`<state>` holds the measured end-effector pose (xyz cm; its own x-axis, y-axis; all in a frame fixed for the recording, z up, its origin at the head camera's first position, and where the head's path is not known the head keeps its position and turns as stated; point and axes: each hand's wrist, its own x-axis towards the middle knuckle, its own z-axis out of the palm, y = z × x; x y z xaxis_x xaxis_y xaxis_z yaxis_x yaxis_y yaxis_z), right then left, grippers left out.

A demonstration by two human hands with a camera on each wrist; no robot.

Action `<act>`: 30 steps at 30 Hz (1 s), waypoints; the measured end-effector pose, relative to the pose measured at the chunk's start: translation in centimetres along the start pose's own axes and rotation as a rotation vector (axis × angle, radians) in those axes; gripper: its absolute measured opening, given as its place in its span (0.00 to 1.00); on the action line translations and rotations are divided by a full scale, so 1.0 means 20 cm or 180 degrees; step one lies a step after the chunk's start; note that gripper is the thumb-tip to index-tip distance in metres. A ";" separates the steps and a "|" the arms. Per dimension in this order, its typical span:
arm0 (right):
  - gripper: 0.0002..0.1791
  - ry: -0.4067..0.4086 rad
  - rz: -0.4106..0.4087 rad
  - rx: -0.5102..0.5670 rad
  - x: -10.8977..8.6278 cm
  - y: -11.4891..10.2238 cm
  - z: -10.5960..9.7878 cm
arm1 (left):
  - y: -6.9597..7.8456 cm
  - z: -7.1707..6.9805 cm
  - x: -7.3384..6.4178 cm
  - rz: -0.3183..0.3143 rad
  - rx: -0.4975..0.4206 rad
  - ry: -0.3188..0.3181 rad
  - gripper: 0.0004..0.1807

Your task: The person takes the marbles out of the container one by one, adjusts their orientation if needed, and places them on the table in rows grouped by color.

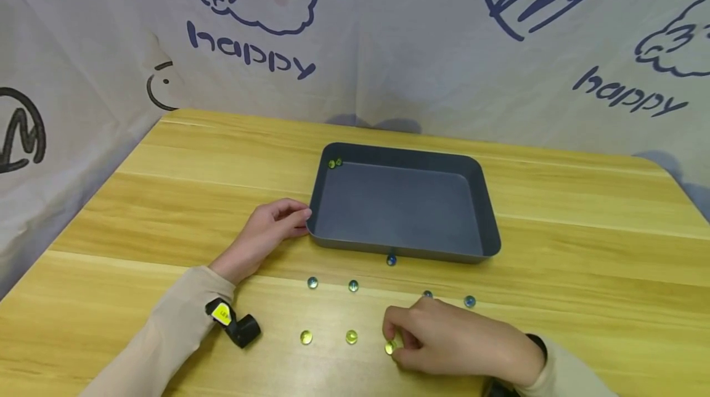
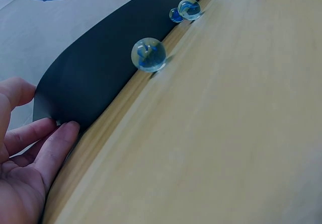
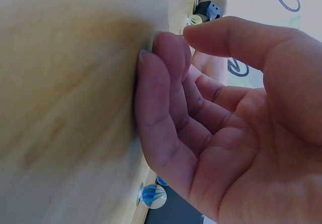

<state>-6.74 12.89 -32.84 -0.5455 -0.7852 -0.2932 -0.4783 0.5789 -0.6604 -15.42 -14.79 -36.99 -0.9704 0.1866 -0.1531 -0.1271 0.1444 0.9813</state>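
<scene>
My left hand [image 1: 267,232] rests its fingertips against the outside of the dark grey tray [image 1: 407,251], at the near left corner. The left wrist view shows the fingers [image 2: 59,142] touching the tray's outer wall. Over the table's near part, my right hand [image 1: 452,336] pinches a yellow marble [image 1: 390,347] between thumb and fingers. From the right wrist, the curled fingers [image 3: 166,98] hide that marble. Left of it lie two more yellow marbles, the nearer one [image 1: 352,337] and the farther one [image 1: 306,338]. Two yellow-green marbles [image 1: 332,164] sit in the tray's far left corner.
Several blue marbles lie between tray and hands: one [image 1: 391,259] by the tray's front wall, others at left [image 1: 313,283], centre [image 1: 353,286] and right [image 1: 469,301]. Another [image 1: 428,294] is partly behind the right hand. A white drawn-on cloth [image 1: 399,64] hangs behind the wooden table [image 1: 183,193].
</scene>
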 end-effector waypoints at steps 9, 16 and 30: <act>0.04 0.0012 -0.0004 -0.0029 0.00 0.00 0.00 | -0.01 0.00 0.00 0.0020 -0.0001 0.0004 0.18; 0.04 -0.0011 0.0047 -0.0031 0.00 -0.01 0.00 | 0.00 0.00 -0.01 0.0001 0.0013 0.0019 0.19; 0.05 -0.0076 0.0142 0.0013 -0.01 0.00 -0.02 | 0.00 0.00 0.00 0.0001 -0.0006 0.0001 0.19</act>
<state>-6.88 13.15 -32.43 -0.5498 -0.7635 -0.3388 -0.4511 0.6127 -0.6489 -15.37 -14.81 -36.96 -0.9706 0.1863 -0.1527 -0.1271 0.1426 0.9816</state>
